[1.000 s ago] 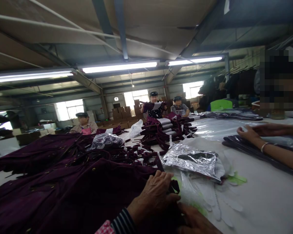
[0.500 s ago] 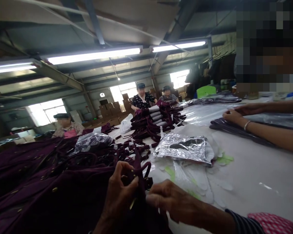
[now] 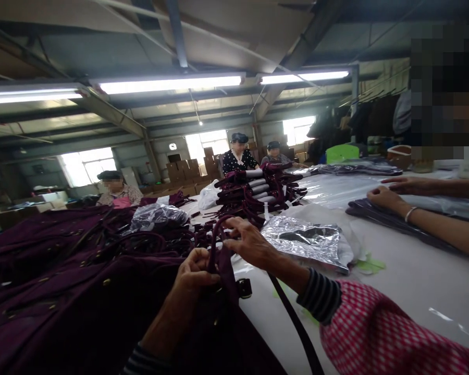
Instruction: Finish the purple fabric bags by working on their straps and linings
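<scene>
A dark purple fabric bag (image 3: 113,307) with brass-coloured fittings lies in front of me, on the left and centre. Between the thumb and fingers of my left hand (image 3: 191,273) is the lower part of its rounded handle (image 3: 214,242). Higher up, my right hand (image 3: 250,242) pinches the top of the same handle, which bends into a loop. A black buckle (image 3: 244,288) sits on the bag's edge, right of my left hand. Below my right forearm a dark strap (image 3: 293,317) hangs down across the white table. The bag's lower part is lost in shadow.
Beyond my hands stand stacked purple bags (image 3: 258,190) and a clear plastic bundle (image 3: 160,216). A silvery plastic packet (image 3: 308,239) lies on the white table (image 3: 414,281). At right, a co-worker's hands (image 3: 391,195) rest on plastic-wrapped dark fabric. Other people are at the back.
My right hand has moved up and forward from beside the buckle to the handle's top. The handle now stands in a loop, and the dark strap shows at right. The view has shifted left.
</scene>
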`<state>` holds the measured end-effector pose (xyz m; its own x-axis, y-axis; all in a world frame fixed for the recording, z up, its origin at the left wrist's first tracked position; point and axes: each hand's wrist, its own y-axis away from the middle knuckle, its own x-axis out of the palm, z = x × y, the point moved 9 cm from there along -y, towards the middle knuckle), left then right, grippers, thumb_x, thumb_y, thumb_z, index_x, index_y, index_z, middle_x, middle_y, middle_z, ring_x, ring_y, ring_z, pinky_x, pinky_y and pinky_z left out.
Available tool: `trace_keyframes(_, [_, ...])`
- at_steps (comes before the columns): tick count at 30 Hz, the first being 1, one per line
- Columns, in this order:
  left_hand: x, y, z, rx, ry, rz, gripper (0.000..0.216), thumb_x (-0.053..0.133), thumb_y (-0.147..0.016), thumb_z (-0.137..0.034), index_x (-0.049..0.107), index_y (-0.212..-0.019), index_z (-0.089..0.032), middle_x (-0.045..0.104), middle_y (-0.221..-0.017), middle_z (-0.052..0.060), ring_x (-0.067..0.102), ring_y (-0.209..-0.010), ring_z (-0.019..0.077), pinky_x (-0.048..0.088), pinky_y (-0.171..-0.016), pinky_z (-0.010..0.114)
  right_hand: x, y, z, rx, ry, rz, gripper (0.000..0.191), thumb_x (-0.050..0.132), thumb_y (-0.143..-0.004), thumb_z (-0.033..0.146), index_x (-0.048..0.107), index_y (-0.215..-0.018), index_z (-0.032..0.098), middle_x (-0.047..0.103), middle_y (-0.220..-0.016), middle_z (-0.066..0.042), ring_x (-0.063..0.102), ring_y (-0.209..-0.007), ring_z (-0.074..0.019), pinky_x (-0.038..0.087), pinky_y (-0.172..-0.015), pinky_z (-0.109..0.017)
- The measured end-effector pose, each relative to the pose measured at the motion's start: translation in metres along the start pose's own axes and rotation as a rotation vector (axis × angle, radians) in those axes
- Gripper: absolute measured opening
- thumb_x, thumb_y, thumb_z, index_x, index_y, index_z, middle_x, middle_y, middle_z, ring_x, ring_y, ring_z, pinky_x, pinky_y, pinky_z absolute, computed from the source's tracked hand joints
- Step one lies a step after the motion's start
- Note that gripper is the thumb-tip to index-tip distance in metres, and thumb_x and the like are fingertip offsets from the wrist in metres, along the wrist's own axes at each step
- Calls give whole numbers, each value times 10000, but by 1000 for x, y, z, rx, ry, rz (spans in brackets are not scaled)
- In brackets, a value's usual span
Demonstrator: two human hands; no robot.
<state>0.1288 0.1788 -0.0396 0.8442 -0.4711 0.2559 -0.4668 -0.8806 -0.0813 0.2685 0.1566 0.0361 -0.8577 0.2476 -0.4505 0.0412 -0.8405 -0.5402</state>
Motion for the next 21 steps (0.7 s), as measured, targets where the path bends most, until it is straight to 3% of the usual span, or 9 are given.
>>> trace_keyframes(2, [-1, 2, -8, 11, -31, 18, 412, 791, -565, -118, 615, -933, -180, 684, -770, -11, 651, -665, 162, 506, -632, 257, 1, -16, 37, -136, 148, -66, 310, 638, -818, 132, 690, -1123, 159, 619, -1163, -68, 543, -1074, -210, 430, -966, -361])
trace_keyframes(4, [-7, 2, -14, 23, -80, 14, 355, 820, -614, -170, 665, -933, -162, 695, -792, 15, 670, -703, 185, 521, -644, 273, 8, -22, 73, -241, 261, -63, 218, 641, -830, 151, 713, -1035, 165, 637, -1097, -60, 539, -1082, -220, 417, -946, -342])
trace_keyframes(7, [-33, -2, -24, 74, -103, -61, 277, 857, -566, -156, 678, -777, -148, 705, -763, 31, 666, -678, 185, 526, -620, 265, 20, -16, 107, -321, 312, 50, 124, 628, -853, 189, 740, -905, 199, 662, -839, -13, 591, -837, -171, 408, -746, -270])
trace_keyframes(9, [-54, -6, -34, 158, -60, -128, 296, 856, -482, -78, 607, -625, -151, 661, -672, -8, 615, -620, 131, 504, -594, 216, 9, -11, 110, -316, 288, 32, 146, 601, -887, 213, 744, -859, 204, 636, -698, 9, 568, -689, -140, 372, -660, -261])
trace_keyframes(12, [-74, -10, -41, 222, -16, -151, 363, 830, -424, 4, 527, -554, -149, 580, -600, -53, 538, -583, 77, 474, -572, 165, -27, -2, 79, -218, 209, -112, 150, 593, -902, 218, 737, -878, 183, 665, -734, -2, 574, -697, -136, 395, -678, -265])
trace_keyframes(14, [-80, -12, -42, 229, 22, -150, 378, 834, -438, -8, 507, -562, -153, 582, -626, -46, 568, -626, 98, 508, -604, 189, -43, 10, 37, -55, 119, -95, 136, 610, -889, 231, 726, -896, 159, 693, -829, -30, 594, -734, -143, 432, -687, -264])
trace_keyframes(17, [-88, -13, -45, 268, 79, -201, 377, 842, -478, -65, 503, -607, -166, 625, -722, -23, 647, -762, 164, 567, -692, 265, -28, 57, -23, 239, -36, 228, 295, 616, -904, 393, 702, -990, 124, 693, -992, -97, 623, -753, -169, 463, -571, -253])
trace_keyframes(19, [-92, -14, -42, 274, 59, -234, 365, 844, -493, -96, 523, -652, -171, 643, -773, -20, 656, -789, 169, 573, -712, 280, -6, 107, -39, 392, -236, 488, 396, 581, -916, 476, 670, -1084, 128, 689, -1017, -112, 643, -810, -195, 458, -500, -230])
trace_keyframes(21, [-96, -16, -35, 262, 10, -249, 365, 847, -498, -128, 531, -676, -173, 646, -783, -25, 642, -757, 146, 564, -705, 266, 5, 151, -41, 528, -368, 582, 358, 615, -886, 442, 655, -1071, 138, 693, -938, -84, 598, -689, -147, 393, -439, -193])
